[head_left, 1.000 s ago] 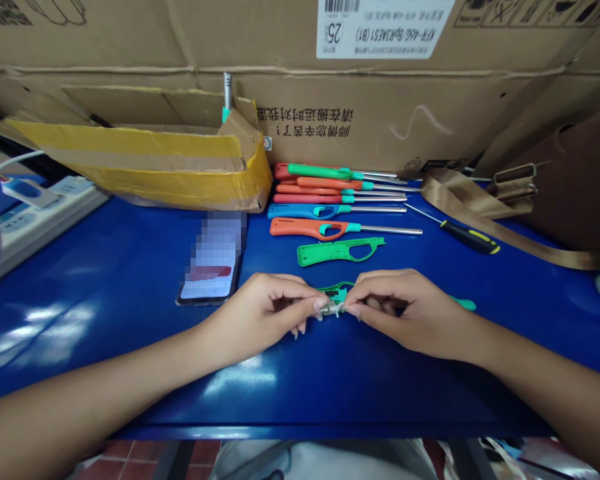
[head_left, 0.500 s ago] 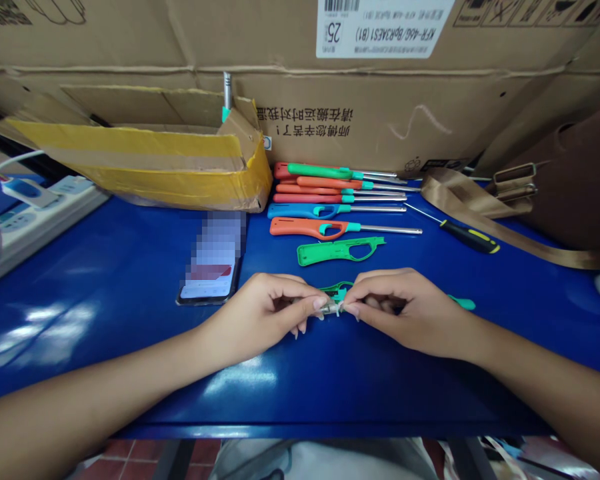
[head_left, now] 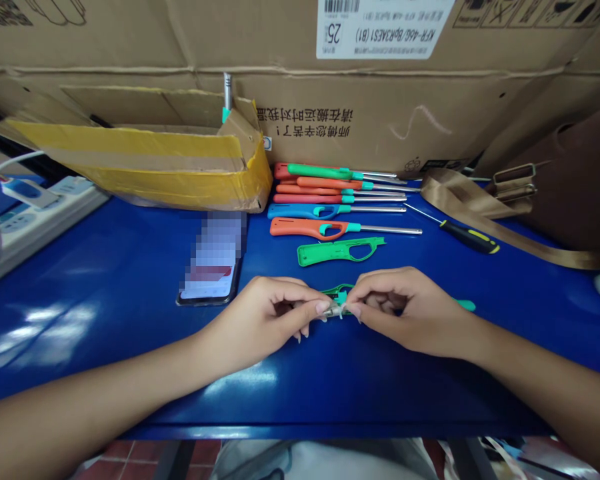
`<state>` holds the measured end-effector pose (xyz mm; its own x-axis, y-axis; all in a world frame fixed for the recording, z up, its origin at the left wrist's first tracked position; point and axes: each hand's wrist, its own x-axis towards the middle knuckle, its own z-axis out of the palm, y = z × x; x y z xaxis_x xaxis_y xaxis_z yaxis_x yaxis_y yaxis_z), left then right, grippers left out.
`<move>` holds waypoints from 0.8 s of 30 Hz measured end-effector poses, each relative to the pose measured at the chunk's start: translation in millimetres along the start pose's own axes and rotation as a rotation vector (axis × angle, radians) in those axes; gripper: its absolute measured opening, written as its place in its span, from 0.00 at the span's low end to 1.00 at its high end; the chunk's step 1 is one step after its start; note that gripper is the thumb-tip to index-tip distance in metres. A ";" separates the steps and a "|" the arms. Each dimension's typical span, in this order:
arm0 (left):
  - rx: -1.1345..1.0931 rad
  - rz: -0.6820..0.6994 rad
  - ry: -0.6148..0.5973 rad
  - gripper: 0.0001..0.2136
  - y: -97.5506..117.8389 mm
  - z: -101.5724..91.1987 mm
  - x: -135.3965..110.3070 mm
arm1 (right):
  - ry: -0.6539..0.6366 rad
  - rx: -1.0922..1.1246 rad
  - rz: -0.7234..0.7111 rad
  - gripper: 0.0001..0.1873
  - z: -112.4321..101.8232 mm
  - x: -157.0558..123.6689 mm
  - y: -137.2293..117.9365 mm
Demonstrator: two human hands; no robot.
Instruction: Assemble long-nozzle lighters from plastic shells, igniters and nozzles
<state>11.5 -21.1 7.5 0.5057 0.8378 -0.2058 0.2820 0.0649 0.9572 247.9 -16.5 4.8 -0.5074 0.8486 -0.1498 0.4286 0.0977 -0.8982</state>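
Over the table, both hands meet at a small translucent lighter part with a whitish end [head_left: 334,311]. My left hand [head_left: 275,313] pinches it from the left between thumb and forefinger. From the right, my right hand [head_left: 403,310] has thumb and forefinger closed at the whitish end; its other fingers curl inward. Just behind the fingertips lies a green lighter shell with a teal trigger [head_left: 341,297], partly covered by the hands. A teal tip [head_left: 466,305] shows beyond my right wrist. Farther back rests an empty green half-shell [head_left: 307,255], its inner side up.
Several gas lighters [head_left: 300,227] lie stacked behind the half-shell. To their right are a black-and-yellow screwdriver [head_left: 473,237] and a brown strap [head_left: 520,237]. At left stand a phone [head_left: 213,260], a yellow-taped carton [head_left: 180,190] and a power strip [head_left: 40,220]. A large carton [head_left: 405,93] forms the back.
My left hand has shifted slightly right with the small part, closer to my right fingertips. The right hand has barely moved, and the things on the table lie as before.
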 end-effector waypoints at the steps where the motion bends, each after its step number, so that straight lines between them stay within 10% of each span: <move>1: -0.001 0.001 -0.002 0.10 -0.2 0.2 -0.3 | 0.001 0.009 0.023 0.09 -0.1 0.1 -0.6; 24: -0.056 -0.015 0.039 0.09 0.8 1.5 -0.8 | 0.031 0.008 0.038 0.13 0.9 1.0 -0.8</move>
<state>12.5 -22.5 8.2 0.4690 0.8570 -0.2136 0.2431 0.1072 0.9641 246.5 -16.3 5.0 -0.4674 0.8673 -0.1716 0.4410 0.0605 -0.8955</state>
